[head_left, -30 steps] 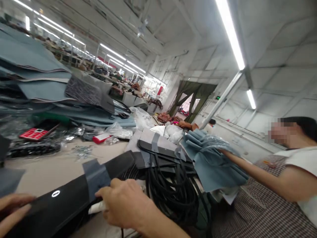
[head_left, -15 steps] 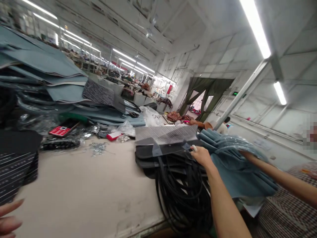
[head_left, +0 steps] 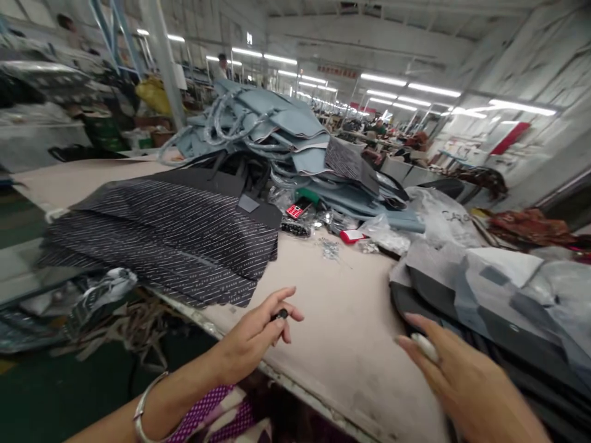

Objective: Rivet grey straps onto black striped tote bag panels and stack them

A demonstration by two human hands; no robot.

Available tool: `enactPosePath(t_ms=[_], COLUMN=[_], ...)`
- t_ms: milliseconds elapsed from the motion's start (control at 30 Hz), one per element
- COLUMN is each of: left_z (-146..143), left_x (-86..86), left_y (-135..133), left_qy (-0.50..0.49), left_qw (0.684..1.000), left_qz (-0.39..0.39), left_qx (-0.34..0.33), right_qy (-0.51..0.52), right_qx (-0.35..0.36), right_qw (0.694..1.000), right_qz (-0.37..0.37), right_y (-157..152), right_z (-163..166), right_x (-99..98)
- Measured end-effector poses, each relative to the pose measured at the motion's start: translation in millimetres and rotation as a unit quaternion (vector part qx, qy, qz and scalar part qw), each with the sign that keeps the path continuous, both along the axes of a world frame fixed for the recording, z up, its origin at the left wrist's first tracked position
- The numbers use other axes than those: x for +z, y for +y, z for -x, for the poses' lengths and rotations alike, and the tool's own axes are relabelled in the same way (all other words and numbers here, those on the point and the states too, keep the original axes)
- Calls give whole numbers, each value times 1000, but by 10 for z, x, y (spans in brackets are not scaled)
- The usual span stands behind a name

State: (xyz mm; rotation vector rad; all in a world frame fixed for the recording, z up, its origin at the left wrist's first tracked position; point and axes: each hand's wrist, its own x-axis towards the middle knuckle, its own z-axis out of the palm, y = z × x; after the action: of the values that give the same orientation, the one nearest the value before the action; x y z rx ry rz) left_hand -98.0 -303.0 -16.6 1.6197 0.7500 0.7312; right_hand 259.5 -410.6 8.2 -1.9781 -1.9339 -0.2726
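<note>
My left hand point(head_left: 261, 329) is over the pale tabletop point(head_left: 332, 332), its fingers curled round a small black round-ended thing point(head_left: 280, 314). The rest of that item is hidden in the hand. On the right, my right hand point(head_left: 466, 372) has its fingers apart beside a stack of black bag pieces point(head_left: 425, 289) with translucent sheets point(head_left: 489, 283) on top. Something white point(head_left: 425, 347) shows among its fingers, perhaps a finger wrap. Black striped lining pieces point(head_left: 184, 240), joined to black bag parts, lie spread out left of my left hand.
Blue bag pieces point(head_left: 286, 123) with plastic-wrapped handles are heaped at the back. Before them lie a red-and-black box point(head_left: 298, 210), a red-and-white packet point(head_left: 351, 236) and small metal parts point(head_left: 330, 249). A bundle of strips point(head_left: 133, 332) hangs below the table's left edge.
The view has swung left. My right hand has come away from the black stack's top edge. My left hand has come fully into view; the co-worker's arm and blue pieces at right are out of sight.
</note>
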Motion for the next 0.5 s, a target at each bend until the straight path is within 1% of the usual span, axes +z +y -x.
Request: enactPosePath(t_ms=[33,67,133,200,267,333,367,400,433,467,500], left_z=[17,43,109,178,241,292,314,332,350,367,385], left_x=[1,3,9,1,-31,-78,-98,-113,-117,-111,-93], left_y=[-8,-14,-12,7,39,76,93,108,120,130,138], left_qy=[-3,-4,-1,2,-7,-35,-51,-64,-71,-71,-62], left_qw=[1000,1000,1000,1000,1000,998,996,995,994,994,995], left_qz=[-1,-2,-3,4,21,53,70,81,85,80,69], left_qx=[-4,-6,-3,4,7,-2,-9,-15,-21,-26,-31], right_qy=[-40,-73,-123,-135,-136,-132,-110,-67,-1,81,172], right_qx=[34,35,24,-4,-33,-52,-46,-33,-8,29,71], right_qw=[998,996,990,989,989,990,993,997,1000,996,983], right_qz=[30,48,69,63,49,20,3,-13,-18,-13,7], right_y=[119,234,423,542,607,644,658,673,689,710,734], right_z=[156,260,320,253,178,208,287,412,580,782,1006], right_x=[-157,-307,-562,-740,-828,-814,-771,-709,-632,-546,-459])
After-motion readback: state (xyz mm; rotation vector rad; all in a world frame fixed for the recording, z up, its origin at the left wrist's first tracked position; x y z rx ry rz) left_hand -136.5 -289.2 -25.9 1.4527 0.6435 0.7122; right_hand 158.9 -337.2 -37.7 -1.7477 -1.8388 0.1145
